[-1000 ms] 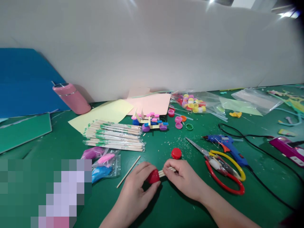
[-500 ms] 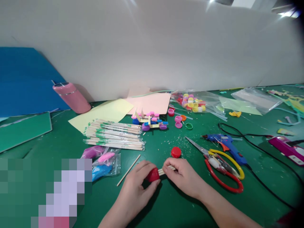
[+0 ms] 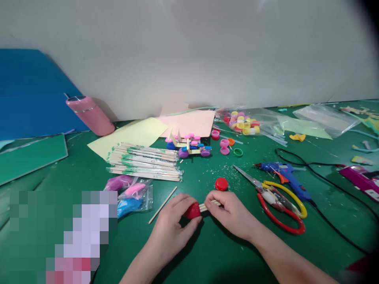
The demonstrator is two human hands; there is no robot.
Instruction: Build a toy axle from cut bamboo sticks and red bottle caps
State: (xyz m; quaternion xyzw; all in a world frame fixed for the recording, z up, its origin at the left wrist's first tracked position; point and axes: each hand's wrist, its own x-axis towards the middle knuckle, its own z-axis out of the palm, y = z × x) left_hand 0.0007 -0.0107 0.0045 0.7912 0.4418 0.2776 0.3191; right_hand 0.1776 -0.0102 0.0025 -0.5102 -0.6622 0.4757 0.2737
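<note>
My left hand (image 3: pixel 171 228) is closed around a red bottle cap (image 3: pixel 192 211) low in the middle of the green table. My right hand (image 3: pixel 232 215) pinches a short bundle of wooden sticks (image 3: pixel 207 205) whose ends meet the cap. A second red cap (image 3: pixel 221 184) lies just beyond my right hand. One loose stick (image 3: pixel 162 199) lies to the left of my left hand.
Red and yellow scissors (image 3: pixel 275 197) and a blue glue gun (image 3: pixel 284 175) with a black cord lie to the right. Wrapped chopsticks (image 3: pixel 145 167), a small cap-and-stick model (image 3: pixel 191 148), a bag of coloured caps (image 3: pixel 244 124), paper sheets and a pink bottle (image 3: pixel 90 116) lie farther back.
The view has tilted slightly, so everything sits a little higher in the picture. Both hands keep the same grip on the cap and the sticks.
</note>
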